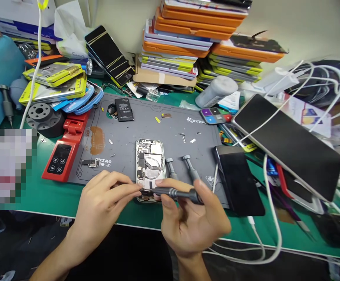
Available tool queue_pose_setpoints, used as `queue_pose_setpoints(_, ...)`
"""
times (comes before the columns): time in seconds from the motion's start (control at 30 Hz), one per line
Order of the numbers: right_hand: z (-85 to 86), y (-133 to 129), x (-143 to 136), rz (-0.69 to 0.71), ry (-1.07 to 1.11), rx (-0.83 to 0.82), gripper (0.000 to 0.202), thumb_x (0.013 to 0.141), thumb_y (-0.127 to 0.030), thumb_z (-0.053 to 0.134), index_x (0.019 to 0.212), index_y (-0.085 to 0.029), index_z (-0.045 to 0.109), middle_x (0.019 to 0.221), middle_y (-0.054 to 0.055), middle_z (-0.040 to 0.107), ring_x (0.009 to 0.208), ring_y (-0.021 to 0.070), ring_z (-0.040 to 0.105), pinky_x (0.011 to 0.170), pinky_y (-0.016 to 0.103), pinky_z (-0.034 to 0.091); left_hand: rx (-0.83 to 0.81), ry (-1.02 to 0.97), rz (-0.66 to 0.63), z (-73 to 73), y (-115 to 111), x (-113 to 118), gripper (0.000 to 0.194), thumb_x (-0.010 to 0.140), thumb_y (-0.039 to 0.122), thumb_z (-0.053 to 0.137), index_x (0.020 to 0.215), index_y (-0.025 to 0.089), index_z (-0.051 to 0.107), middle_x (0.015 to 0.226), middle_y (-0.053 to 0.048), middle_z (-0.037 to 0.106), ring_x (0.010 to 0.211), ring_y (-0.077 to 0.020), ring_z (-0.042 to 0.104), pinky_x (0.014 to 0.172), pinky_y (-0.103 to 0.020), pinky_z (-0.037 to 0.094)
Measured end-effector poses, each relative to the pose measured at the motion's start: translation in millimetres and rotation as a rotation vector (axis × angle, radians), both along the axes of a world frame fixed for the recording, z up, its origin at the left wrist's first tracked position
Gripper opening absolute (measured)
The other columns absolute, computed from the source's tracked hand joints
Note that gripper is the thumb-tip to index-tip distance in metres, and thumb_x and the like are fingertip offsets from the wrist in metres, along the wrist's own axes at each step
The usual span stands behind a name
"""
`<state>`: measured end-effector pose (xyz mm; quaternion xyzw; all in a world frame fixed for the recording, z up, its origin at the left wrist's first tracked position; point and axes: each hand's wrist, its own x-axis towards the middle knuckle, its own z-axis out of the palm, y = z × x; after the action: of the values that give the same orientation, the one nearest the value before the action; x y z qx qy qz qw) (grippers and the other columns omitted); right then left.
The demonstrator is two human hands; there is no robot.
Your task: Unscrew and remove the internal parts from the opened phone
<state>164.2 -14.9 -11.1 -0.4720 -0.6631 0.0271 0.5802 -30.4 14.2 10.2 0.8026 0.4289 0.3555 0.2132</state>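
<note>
A slim smartphone with a pale metal frame and exposed insides (pixel 148 150) is lying on a dark grey rectangular mat (pixel 123 136), its lower end sitting by the mat's near edge. The right hand (pixel 193 218) is clamping a dark grey metal screwdriver (pixel 172 192) between thumb and fingers, and the driver is pointing left across that lower end. The left hand (pixel 102 199) is bringing its fingertips together beside the driver's tip; whether they are pinching something, I cannot tell.

Two grey metal screwdrivers (pixel 191 168) are lying just right of the phone, crowding that side. A black glossy smartphone (pixel 240 179) is overlapping the mat's right edge, and a red plastic device with round touch buttons (pixel 59 162) is bordering the left. More open room is stretching beyond the phone's upper end, where small loose parts are lying scattered, up to a flat black battery (pixel 124 109) near the far edge.
</note>
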Motion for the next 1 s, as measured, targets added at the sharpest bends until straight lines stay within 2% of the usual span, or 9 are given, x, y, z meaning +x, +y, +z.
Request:
queue_pose_setpoints(0.1, 2.1, -1, -2, 0.062, 0.030, 0.058, 0.067, 0.100, -0.003, 0.069, 0.162, -0.024, 0.050, 0.104, 0.008, 0.084, 0.086, 0.0219, 0.084, 0.070, 0.036, 0.074, 0.016, 0.042, -0.031, 1.0, 2, 0, 0.013, 0.106, 0.023, 0.074, 0.114, 0.028, 0.083, 0.099, 0.002, 0.081, 0.081, -0.0164, 0.062, 0.073, -0.033, 0.051)
queue_pose_setpoints(0.2, 1.3, -1, -2, 0.080, 0.054, 0.062, 0.065, 0.101, -0.006, 0.070, 0.160, -0.024, 0.050, 0.105, 0.008, 0.084, 0.082, 0.0214, 0.083, 0.066, 0.035, 0.072, -0.003, 0.044, -0.042, 2.1, 2, 0, 0.010, 0.108, 0.023, 0.073, 0.108, 0.026, 0.083, 0.098, 0.002, 0.082, 0.081, -0.0169, 0.062, 0.074, -0.033, 0.051)
queue_pose_setpoints(0.33, 9.8, -3, 0, -0.077, 0.266, 0.124, 0.053, 0.105, -0.011, 0.058, 0.155, -0.030, 0.051, 0.093, 0.000, 0.074, 0.069, 0.0175, 0.072, 0.064, 0.037, 0.070, -0.013, -0.012, -0.021, 2.0, 0, -2, 0.011, 0.108, 0.020, 0.072, 0.102, 0.023, 0.080, 0.098, 0.001, 0.082, 0.084, -0.0163, 0.066, 0.078, -0.033, 0.054)
queue_pose_setpoints(0.4, 22.0, -5, 3, -0.129, 0.296, 0.019, 0.042, 0.106, -0.012, 0.052, 0.144, -0.029, 0.060, 0.087, -0.002, 0.067, 0.065, 0.0156, 0.067, 0.062, 0.034, 0.067, -0.019, -0.046, -0.010, 1.5, -1, -2, 0.010, 0.107, 0.018, 0.073, 0.100, 0.023, 0.079, 0.096, 0.001, 0.081, 0.085, -0.0159, 0.067, 0.079, -0.031, 0.055)
queue_pose_setpoints(0.47, 35.0, -6, 4, -0.142, 0.141, -0.208, 0.033, 0.107, -0.014, 0.051, 0.132, -0.027, 0.067, 0.091, 0.000, 0.070, 0.063, 0.0131, 0.066, 0.057, 0.027, 0.060, -0.017, -0.074, 0.007, 0.7, -2, -3, 0.009, 0.107, 0.019, 0.073, 0.101, 0.023, 0.078, 0.094, 0.000, 0.080, 0.085, -0.0158, 0.069, 0.078, -0.031, 0.055)
queue_pose_setpoints(0.53, 43.5, -6, 3, -0.142, -0.112, -0.376, 0.025, 0.108, -0.022, 0.057, 0.130, -0.024, 0.068, 0.094, 0.002, 0.077, 0.060, 0.0127, 0.069, 0.053, 0.025, 0.055, 0.007, -0.085, 0.030, -0.4, -2, -3, 0.008, 0.108, 0.021, 0.072, 0.103, 0.023, 0.079, 0.093, 0.000, 0.079, 0.085, -0.0163, 0.070, 0.078, -0.031, 0.055)
queue_pose_setpoints(0.63, 42.4, -3, -2, -0.122, -0.361, -0.464, 0.017, 0.111, -0.031, 0.060, 0.122, -0.023, 0.070, 0.088, 0.000, 0.082, 0.062, 0.0154, 0.076, 0.055, 0.027, 0.054, 0.059, -0.058, 0.046, -2.5, -1, -3, 0.011, 0.109, 0.023, 0.070, 0.103, 0.022, 0.079, 0.094, -0.001, 0.079, 0.084, -0.0171, 0.070, 0.078, -0.031, 0.056)
queue_pose_setpoints(0.8, 27.8, -1, -8, -0.113, -0.397, -0.516, 0.015, 0.112, -0.023, 0.058, 0.112, -0.024, 0.073, 0.098, 0.000, 0.086, 0.078, 0.0185, 0.083, 0.066, 0.027, 0.058, 0.116, 0.007, 0.043, -5.9, 2, -1, 0.014, 0.110, 0.021, 0.068, 0.102, 0.022, 0.080, 0.094, 0.000, 0.079, 0.081, -0.0168, 0.068, 0.076, -0.030, 0.054)
queue_pose_setpoints(1.0, 26.2, -4, -8, -0.078, -0.301, -0.560, 0.017, 0.111, -0.020, 0.058, 0.106, -0.024, 0.075, 0.098, 0.001, 0.086, 0.081, 0.0181, 0.083, 0.071, 0.026, 0.060, 0.139, 0.053, 0.045, -10.2, 4, -1, 0.017, 0.111, 0.022, 0.067, 0.104, 0.023, 0.082, 0.095, -0.001, 0.079, 0.080, -0.0166, 0.066, 0.076, -0.030, 0.052)
